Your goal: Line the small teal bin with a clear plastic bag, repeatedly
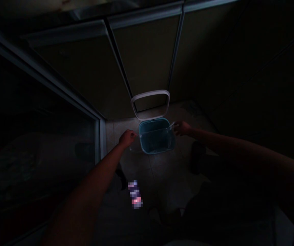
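Note:
A teal bin (pixel 157 151) stands on the floor in dim light, with its pale ring-shaped rim (pixel 150 93) raised upright at the back. A thin clear plastic bag (pixel 153 131) stretches across the bin's mouth. My left hand (pixel 127 137) is just left of the bin, its fingers pinched on the bag's edge. On the other side, my right hand (pixel 182 128) grips the bag's gathered edge near the bin's right rim. Part of the bag hangs down outside, at the bin's left. How far it reaches into the bin is too dark to tell.
Cabinet doors (pixel 147 54) rise right behind the bin. A metal-framed glass panel (pixel 46 136) runs along the left. Below the bin, a bright pixelated screen-like patch (pixel 135 194) shows. The tiled floor (pixel 159 171) lies around the bin, with a dark shoe (pixel 198 155) at the right.

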Available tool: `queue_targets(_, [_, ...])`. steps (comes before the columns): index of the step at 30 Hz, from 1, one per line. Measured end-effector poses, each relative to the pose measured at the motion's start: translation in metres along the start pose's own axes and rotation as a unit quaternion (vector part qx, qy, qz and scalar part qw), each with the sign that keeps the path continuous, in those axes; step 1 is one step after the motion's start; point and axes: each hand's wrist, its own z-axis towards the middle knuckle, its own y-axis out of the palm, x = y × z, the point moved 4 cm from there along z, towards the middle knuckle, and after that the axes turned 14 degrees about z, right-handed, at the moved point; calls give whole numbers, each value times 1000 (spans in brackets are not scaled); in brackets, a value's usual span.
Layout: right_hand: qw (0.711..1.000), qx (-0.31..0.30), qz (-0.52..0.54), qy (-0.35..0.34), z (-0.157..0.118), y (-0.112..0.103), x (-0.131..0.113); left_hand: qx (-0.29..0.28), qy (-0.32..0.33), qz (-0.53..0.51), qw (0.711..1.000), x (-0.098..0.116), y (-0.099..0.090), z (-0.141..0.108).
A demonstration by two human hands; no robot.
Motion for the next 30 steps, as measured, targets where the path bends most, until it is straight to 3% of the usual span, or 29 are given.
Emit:
queue_targets(11, [996,-2,-72,46,19,1,-15,20,-118,-74,990,-19,7,39])
queue_targets(17, [986,-6,-164,21,36,0,-26,37,-124,-91,987,-26,16,53])
queue_targets(23, [936,98,-332,-69,43,-10,-43,21,-145,-158,977,-27,27,68])
queue_targets(26, [938,60,-316,-130,51,-7,-44,4,-156,-227,961,-25,29,77])
queue_targets(30, [940,-12,-311,-140,62,-5,-40,-48,-142,-287,946,-22,26,81])
